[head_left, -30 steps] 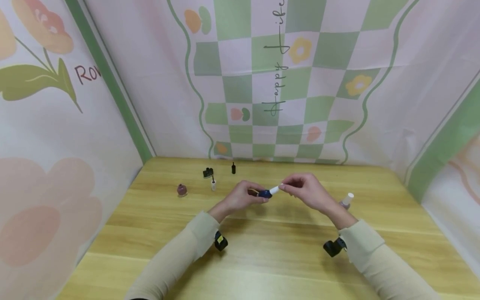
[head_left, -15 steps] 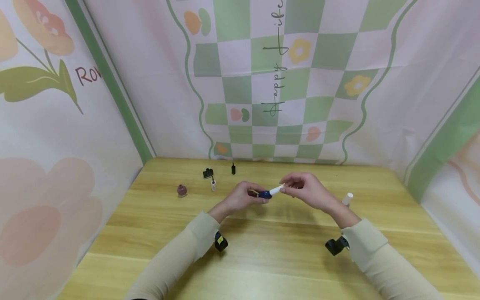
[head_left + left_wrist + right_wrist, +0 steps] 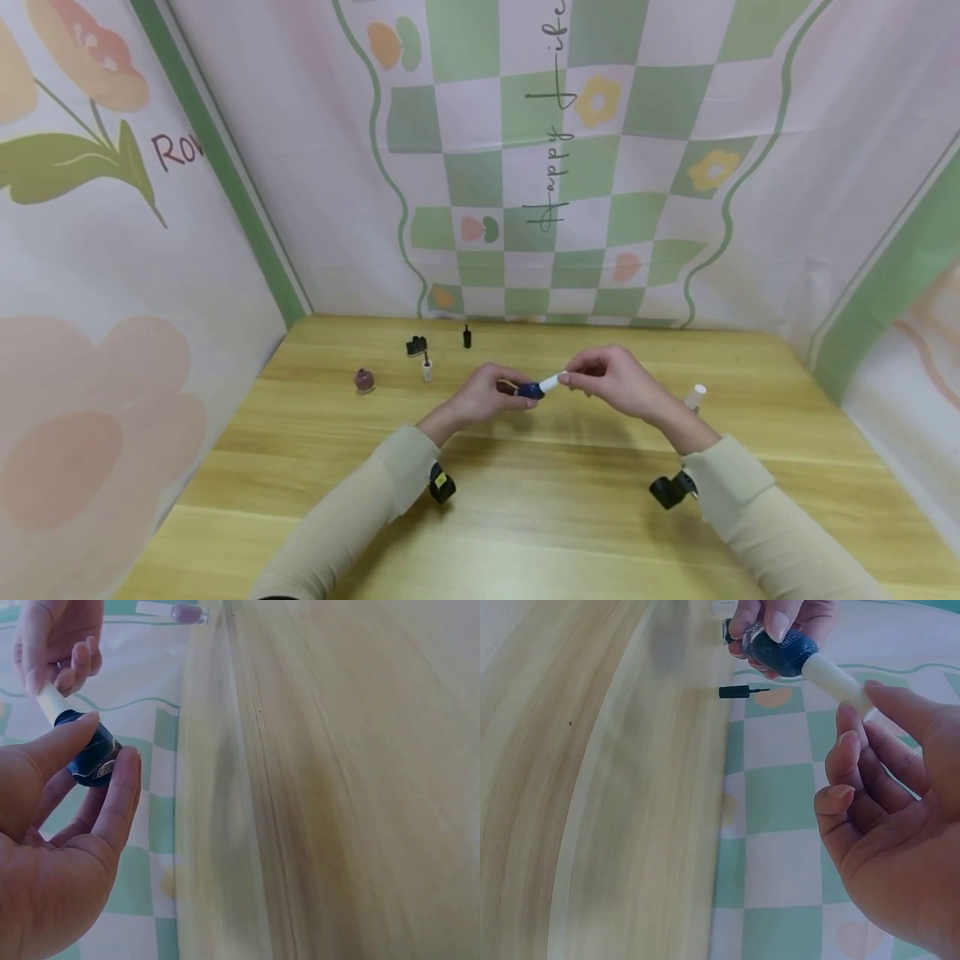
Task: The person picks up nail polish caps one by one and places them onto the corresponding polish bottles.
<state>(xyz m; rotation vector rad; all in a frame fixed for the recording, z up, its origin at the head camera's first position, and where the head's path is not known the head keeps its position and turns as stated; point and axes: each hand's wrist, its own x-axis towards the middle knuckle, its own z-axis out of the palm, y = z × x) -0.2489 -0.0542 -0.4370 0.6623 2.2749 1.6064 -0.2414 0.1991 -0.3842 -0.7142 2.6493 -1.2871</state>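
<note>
Above the middle of the table, my left hand (image 3: pixel 483 393) grips a dark blue nail polish bottle (image 3: pixel 94 754) between thumb and fingers. The bottle lies tilted, its white cap (image 3: pixel 834 681) pointing to the right. My right hand (image 3: pixel 615 383) pinches the far end of that cap between thumb and forefinger. In the right wrist view the other fingers of this hand curl loosely beside the cap. The cap sits against the bottle's neck.
A mauve bottle without a cap (image 3: pixel 363 381) stands at the left. Near it are a black bottle (image 3: pixel 416 345), a white cap with its brush up (image 3: pixel 427 369) and a black brush cap (image 3: pixel 467 337). A white-capped lilac bottle (image 3: pixel 187 613) stands beyond my right wrist.
My right fingers shift slightly on the white cap, opening a little and pinching its end again. The left hand and the blue bottle stay nearly still.
</note>
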